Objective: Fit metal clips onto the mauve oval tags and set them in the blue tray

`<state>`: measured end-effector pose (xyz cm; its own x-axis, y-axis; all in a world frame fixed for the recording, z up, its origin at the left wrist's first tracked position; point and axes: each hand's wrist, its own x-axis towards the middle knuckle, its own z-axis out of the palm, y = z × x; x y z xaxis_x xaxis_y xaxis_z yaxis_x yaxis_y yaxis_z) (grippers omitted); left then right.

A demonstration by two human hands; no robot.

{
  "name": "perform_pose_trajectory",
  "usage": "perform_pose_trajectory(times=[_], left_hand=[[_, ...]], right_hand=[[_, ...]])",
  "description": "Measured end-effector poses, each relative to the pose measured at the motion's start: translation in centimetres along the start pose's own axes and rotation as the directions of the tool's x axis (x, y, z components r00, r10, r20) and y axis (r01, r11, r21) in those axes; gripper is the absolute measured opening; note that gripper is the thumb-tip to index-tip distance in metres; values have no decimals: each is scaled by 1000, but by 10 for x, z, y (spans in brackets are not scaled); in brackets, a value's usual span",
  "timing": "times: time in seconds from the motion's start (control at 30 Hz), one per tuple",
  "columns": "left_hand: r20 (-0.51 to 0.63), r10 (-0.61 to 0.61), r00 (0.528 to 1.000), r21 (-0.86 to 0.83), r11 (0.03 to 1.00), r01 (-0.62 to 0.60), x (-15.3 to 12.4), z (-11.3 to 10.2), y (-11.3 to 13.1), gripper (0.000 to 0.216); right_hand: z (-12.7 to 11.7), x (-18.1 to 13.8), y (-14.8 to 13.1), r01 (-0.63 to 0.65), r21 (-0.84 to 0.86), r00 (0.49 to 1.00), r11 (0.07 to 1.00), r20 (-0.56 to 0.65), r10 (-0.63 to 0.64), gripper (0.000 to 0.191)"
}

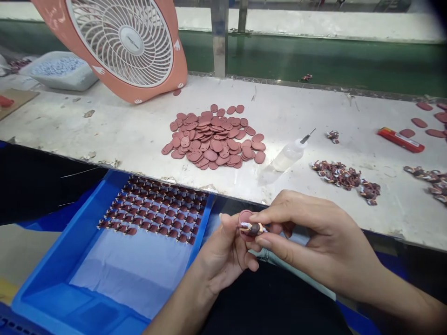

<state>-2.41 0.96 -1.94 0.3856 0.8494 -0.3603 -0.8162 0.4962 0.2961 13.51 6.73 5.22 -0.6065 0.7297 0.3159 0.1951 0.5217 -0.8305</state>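
My left hand (228, 253) is closed on a reddish-brown oval base (245, 216), held between thumb and fingers over my lap. With thumb and forefinger, my right hand (314, 237) pinches a small dark-brown figurine (256, 229) with white and yellow parts. The figurine lies against the face of the base, covering much of it. Beyond my hands, a heap of matching oval bases (213, 139) is spread on the white bench (139, 125). A cluster of similar figurines (337, 173) lies to the right, beside a clear squeeze bottle with a needle tip (288, 156).
A blue bin (52, 279) at the lower left holds rows of figurines on bases (153, 209) over a white sheet. A pink fan (129, 42) and a white tub (63, 77) stand at the back left. A red box (401, 139) lies right.
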Motion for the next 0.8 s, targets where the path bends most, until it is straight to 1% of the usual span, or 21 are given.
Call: perform_pose_trajectory(times=[0.03,0.07,0.1,0.13,0.17,0.2,0.23,0.3,0.37,0.43,0.57,0.63,0.67,0.7,0.77,0.8], left_hand=[[-45,37,998,19,999,-36,-1,0,0,47],[-119,108,987,51,993,-103,-3,1,0,46],[-206,208,956,100,976,-191,-5,3,0,42],[-286,321,903,165,945,-284,-8,4,0,38],[-337,428,839,236,901,-365,-11,6,-1,36],[-353,511,784,304,855,-420,-14,8,-1,34],[-343,563,752,359,818,-449,-16,10,-1,33],[-306,602,737,421,781,-462,-20,14,-1,32],[-307,614,727,446,768,-460,-22,15,0,30],[-334,619,710,455,766,-454,-23,15,2,27],[-400,611,683,450,780,-434,-26,12,5,26],[-442,615,653,482,777,-405,-29,6,8,27],[-465,625,627,517,767,-381,-32,1,10,28],[-489,641,591,559,751,-351,-35,-7,14,28],[-535,689,488,647,706,-287,-47,-33,25,29],[-554,716,424,684,682,-258,-56,-50,32,29]], right_hand=[[2,-1,2,32,-41,999,999,-35,-33,18],[5,-2,4,61,-102,995,993,-78,-69,18],[8,-2,6,86,-176,987,981,-121,-108,19],[12,-3,8,107,-258,976,960,-159,-152,20],[16,-4,9,135,-338,962,931,-180,-205,23],[20,-4,11,174,-408,946,896,-182,-267,26],[23,-3,13,222,-468,928,855,-168,-333,28],[31,-2,16,321,-547,882,773,-125,-455,28],[38,1,19,364,-584,853,725,-103,-511,25],[44,5,22,371,-590,851,717,-93,-516,24],[57,8,26,398,-544,862,739,-54,-504,27],[61,5,25,426,-517,864,743,-10,-503,25],[61,2,25,452,-499,860,739,25,-509,23],[61,-3,24,484,-479,852,732,68,-519,21],[58,-17,26,530,-450,836,719,134,-533,20],[55,-25,28,534,-449,837,717,158,-524,22]])
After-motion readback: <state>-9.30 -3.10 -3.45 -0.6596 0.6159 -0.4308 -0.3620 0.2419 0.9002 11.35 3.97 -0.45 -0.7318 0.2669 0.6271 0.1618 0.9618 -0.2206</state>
